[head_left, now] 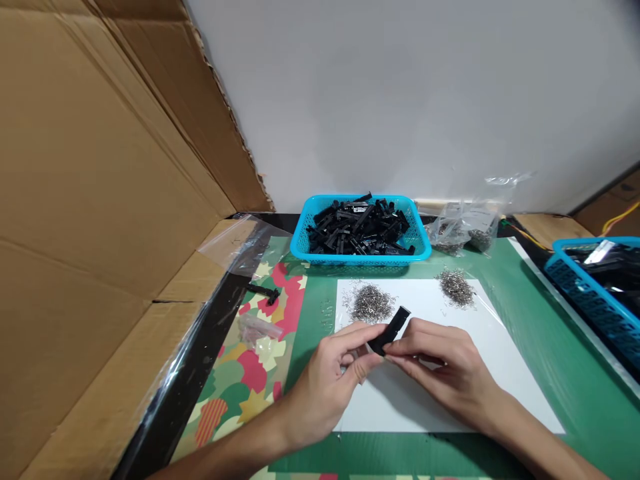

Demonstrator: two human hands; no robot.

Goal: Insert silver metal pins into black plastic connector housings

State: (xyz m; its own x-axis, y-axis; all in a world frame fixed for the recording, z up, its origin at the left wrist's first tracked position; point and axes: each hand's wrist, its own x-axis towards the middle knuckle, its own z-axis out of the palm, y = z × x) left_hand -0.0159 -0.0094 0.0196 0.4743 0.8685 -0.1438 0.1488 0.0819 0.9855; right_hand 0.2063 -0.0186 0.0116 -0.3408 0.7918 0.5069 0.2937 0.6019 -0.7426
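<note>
A narrow black plastic part point(397, 325) is tilted up to the right above the white sheet point(425, 400). The thumb and fingers of my left hand point(336, 367) grip it at its lower end. My right hand point(445, 357) has its thumb and forefinger pinched together against that same end; whatever sits between those fingertips is hidden or too small to make out. Just beyond the hands lies a pile of tiny silvery metal pieces point(373, 303), and a second pile of metal pieces point(457, 288) is farther right on the sheet.
A blue basket point(360, 260) full of black parts stands against the wall, beside clear bags point(463, 230) of metal pieces. Another blue basket point(590, 287) is at the right edge. On the left are a loose black part point(264, 291), a small plastic bag point(259, 330) and a cardboard panel point(100, 167).
</note>
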